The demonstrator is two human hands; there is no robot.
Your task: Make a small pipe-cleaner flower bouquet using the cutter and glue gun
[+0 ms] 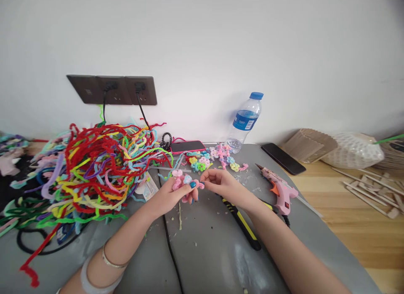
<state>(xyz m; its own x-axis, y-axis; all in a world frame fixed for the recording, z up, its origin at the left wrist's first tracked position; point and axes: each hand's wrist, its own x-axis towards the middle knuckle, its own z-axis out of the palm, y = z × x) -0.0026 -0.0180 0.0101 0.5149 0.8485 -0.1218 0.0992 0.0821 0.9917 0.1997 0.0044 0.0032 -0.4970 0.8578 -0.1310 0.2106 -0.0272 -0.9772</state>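
Note:
My left hand (175, 192) is closed around a small pink and blue pipe-cleaner piece (184, 181), held just above the grey table (205, 252). My right hand (219, 182) pinches the right end of the same piece with its fingertips. Behind the hands lie several small pastel pipe-cleaner flowers (214, 158). A big tangled heap of coloured pipe cleaners (101, 167) sits to the left of my left hand.
A pink glue gun (279, 188) lies right of my right hand, with a black and yellow tool (241, 222) under my right forearm. A water bottle (245, 121), two phones (187, 146) (283, 158) and a wall socket strip (113, 90) are behind. Wooden sticks (369, 188) lie far right.

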